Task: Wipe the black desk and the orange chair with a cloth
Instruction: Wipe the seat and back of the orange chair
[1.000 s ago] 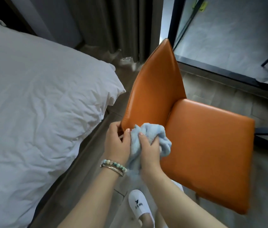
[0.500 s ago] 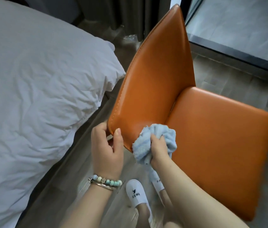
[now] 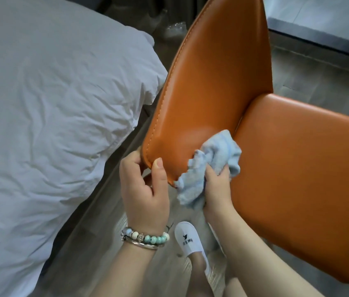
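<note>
The orange chair (image 3: 218, 82) fills the middle and right of the view, its backrest towards me and its seat (image 3: 298, 179) stretching right. My left hand (image 3: 143, 189), with a beaded bracelet on the wrist, grips the near top corner of the backrest, thumb on the front face. My right hand (image 3: 216, 189) is closed on a bunched light blue cloth (image 3: 210, 166), which presses against the lower front of the backrest beside the seat joint. A faint damp streak shows on the leather left of the cloth. The black desk is out of view.
A bed with a rumpled white duvet (image 3: 51, 125) lies close on the left, leaving a narrow strip of wooden floor (image 3: 96, 232). My foot in a white slipper (image 3: 186, 239) stands below the chair. A dark door sill (image 3: 319, 39) runs at the top right.
The view has closed in on the chair. My left hand shifted from beside the cloth to gripping the backrest's corner. The cloth slid right along the backrest towards the seat joint.
</note>
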`<state>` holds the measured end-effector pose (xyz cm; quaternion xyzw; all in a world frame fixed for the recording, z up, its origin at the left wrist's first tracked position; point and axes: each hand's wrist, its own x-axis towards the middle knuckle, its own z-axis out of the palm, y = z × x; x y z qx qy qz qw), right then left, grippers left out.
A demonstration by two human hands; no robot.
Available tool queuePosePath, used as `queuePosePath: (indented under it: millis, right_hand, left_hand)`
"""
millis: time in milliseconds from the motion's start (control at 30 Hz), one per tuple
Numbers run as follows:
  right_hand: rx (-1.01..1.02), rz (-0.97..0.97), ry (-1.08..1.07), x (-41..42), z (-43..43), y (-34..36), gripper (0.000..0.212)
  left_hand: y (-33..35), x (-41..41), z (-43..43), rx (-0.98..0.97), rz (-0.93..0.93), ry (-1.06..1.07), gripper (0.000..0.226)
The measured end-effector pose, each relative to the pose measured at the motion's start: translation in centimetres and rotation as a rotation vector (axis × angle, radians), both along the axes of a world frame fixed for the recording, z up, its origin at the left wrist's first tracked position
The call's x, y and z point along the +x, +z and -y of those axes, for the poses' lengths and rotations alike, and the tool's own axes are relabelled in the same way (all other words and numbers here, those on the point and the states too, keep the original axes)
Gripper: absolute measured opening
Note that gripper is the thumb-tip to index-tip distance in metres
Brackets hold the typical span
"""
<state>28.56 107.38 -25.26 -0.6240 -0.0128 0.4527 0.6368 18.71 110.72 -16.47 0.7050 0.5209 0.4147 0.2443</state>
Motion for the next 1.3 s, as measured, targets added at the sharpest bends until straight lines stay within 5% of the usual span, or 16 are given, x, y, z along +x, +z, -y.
queuePosePath:
  millis: [67, 133, 267, 400, 533, 633, 767, 833, 900, 1033, 1167, 1300]
  right_hand:
    - [0.116, 0.114, 0.025, -1.1, 0.4, 1.5, 0.05]
    - [-0.049, 0.215, 0.044, -2.1, 1.7, -0.3, 0.056]
    - [-0.363, -0.071, -0.017, -1.7, 2.8, -3.3, 0.013]
    - [-0.161, 0.007, -0.008, -2.7, 0.6, 1.8, 0.034]
    - [0.163, 0.231, 0.08, -4.3, -0.6, 8.4, 0.026]
    - [0.076, 0.272, 0.125, -3.3, 0.2, 5.4, 0.029]
    - [-0.228, 0.093, 0.195, -2.5, 2.1, 3.8, 0.012]
    - [-0.093, 0.156, 0.258, -3.1, 1.6, 6.2, 0.004]
    - [0.046, 0.246, 0.309, -3.7, 0.6, 10.0, 0.021]
    - [0.108, 0.515, 0.391, -1.7, -1.1, 13.4, 0.024]
    - [0.127, 0.526, 0.326, 0.6, -1.6, 16.7, 0.038]
    - [0.277, 0.369, 0.289, 2.0, -3.2, 20.3, 0.023]
  left_hand:
    - [0.0, 0.0, 0.0, -0.001, -0.007, 0.006, 0.015]
    - [0.1, -0.1, 0.0, -0.004, -0.01, -0.008, 0.014]
    - [0.2, -0.4, -0.2, -0.017, 0.004, -0.055, 0.008]
    - [0.1, -0.3, -0.2, -0.031, 0.023, -0.046, 0.014]
    - [0.4, -0.8, -0.6, -0.094, 0.044, -0.093, 0.015]
    - [0.6, -1.1, -0.8, -0.113, 0.001, -0.116, 0.01]
    - [1.6, -1.0, -0.6, -0.225, 0.023, -0.134, 0.012]
    - [2.2, -1.0, -0.8, -0.271, 0.016, -0.136, 0.011]
    - [2.8, -1.1, -1.0, -0.335, 0.055, -0.149, 0.015]
    - [4.0, -1.4, -1.0, -0.528, 0.285, -0.199, 0.028]
    - [6.9, -0.8, -0.7, -0.412, 0.374, -0.105, 0.042]
    - [12.2, 1.6, -1.2, -0.354, 0.523, -0.184, 0.041]
